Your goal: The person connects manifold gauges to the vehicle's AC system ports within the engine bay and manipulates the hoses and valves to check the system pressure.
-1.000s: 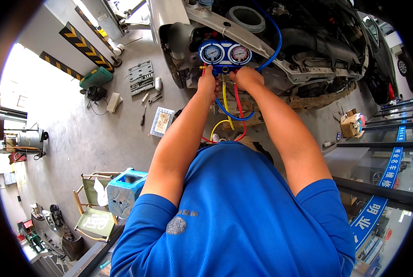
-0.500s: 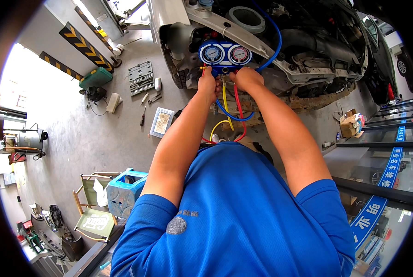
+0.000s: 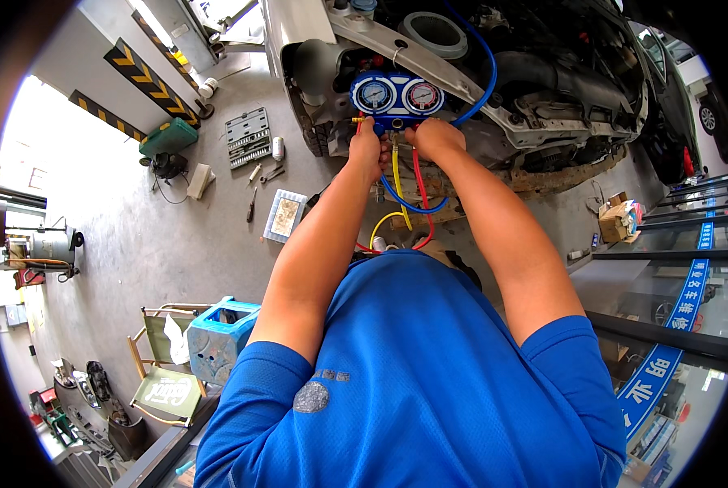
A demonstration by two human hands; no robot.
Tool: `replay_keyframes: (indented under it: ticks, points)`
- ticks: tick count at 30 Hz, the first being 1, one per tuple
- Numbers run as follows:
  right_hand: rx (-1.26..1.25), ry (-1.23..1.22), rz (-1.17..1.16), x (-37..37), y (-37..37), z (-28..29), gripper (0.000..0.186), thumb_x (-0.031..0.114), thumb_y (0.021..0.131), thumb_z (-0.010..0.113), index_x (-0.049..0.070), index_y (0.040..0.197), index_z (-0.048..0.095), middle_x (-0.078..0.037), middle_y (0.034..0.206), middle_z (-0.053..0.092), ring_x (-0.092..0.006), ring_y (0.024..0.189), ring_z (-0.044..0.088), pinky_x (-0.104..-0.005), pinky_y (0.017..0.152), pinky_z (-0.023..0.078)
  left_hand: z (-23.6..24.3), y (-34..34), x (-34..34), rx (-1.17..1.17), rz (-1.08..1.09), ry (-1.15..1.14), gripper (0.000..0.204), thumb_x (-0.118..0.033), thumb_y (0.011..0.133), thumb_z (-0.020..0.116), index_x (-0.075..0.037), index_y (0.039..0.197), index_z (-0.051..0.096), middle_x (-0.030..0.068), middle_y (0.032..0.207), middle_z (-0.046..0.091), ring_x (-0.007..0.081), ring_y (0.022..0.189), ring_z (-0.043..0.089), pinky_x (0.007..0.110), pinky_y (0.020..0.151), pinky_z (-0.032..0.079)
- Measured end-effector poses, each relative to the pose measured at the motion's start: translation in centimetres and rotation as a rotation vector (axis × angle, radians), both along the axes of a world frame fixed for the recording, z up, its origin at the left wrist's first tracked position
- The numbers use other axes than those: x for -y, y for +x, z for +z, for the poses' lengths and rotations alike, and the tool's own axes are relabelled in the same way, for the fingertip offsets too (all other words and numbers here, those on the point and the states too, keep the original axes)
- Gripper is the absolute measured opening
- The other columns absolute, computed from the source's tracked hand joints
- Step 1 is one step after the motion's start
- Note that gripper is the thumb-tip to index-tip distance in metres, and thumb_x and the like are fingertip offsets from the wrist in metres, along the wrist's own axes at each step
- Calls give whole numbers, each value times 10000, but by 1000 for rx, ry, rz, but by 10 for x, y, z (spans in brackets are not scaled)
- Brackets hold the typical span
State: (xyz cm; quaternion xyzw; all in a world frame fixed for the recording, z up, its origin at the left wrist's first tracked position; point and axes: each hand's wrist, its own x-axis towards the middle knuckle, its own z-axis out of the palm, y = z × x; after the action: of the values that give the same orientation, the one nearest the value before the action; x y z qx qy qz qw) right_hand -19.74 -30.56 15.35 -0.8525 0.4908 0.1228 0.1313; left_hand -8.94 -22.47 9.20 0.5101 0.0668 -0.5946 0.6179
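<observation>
Nearest the chest, a slim yellow flexible hose and a slim red flexible hose hang toward six o'clock, a blue flexible hose looping across them. Above these, the left hand and the right hand are each curled narrow, holding opposite ends of a blue metal gauge manifold with two round white-faced dials; some fingertips are hidden. The manifold's long axis runs nine to three, across both forearms, its dials at twelve from the grip. Neither hand is clearly nearer: the left has the nine o'clock end, the right the three o'clock end. Beyond, toward one o'clock, stretches a pale metal car-front crossbar.
</observation>
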Motion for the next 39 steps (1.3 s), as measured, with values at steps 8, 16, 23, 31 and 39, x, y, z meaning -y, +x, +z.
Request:
replay_keyframes:
  ticks: [8,16,23,31,39]
  points:
    - [5,-19,9,-1,0,1,467,457,865,498,35,979,662,-147,1066,632,-299,1010,591,-405,819,479,-4,2,2,-18,4,-2,453,-512,883,416,-77,772,477,-3,524,354,131,423,294,285,424,207]
    - [-2,-14,-2,0,1,1,462,451,868,499,33,978,664,-151,1068,632,-303,1011,591,-406,821,479,-4,2,2,-17,-2,-7,451,-519,882,416,-85,774,472,-5,525,354,129,419,291,281,412,201]
    - [1,-6,4,0,1,2,460,444,865,502,31,994,659,-153,1082,628,-301,1023,588,-403,835,475,-3,2,2,-14,-5,7,451,-520,881,417,-88,765,473,-6,519,350,130,418,294,282,414,201]
    - [12,0,-6,0,0,2,457,442,858,507,34,1000,656,-150,1084,629,-295,1026,589,-398,840,473,-3,2,3,-11,-10,13,455,-521,884,407,-86,767,474,-5,519,352,133,420,295,285,416,205]
    - [5,-1,-5,0,0,3,461,449,862,506,32,990,656,-146,1072,633,-295,1015,592,-400,825,477,-8,1,4,-100,37,-41,447,-512,899,383,-83,805,464,-6,527,344,125,433,275,276,427,214]
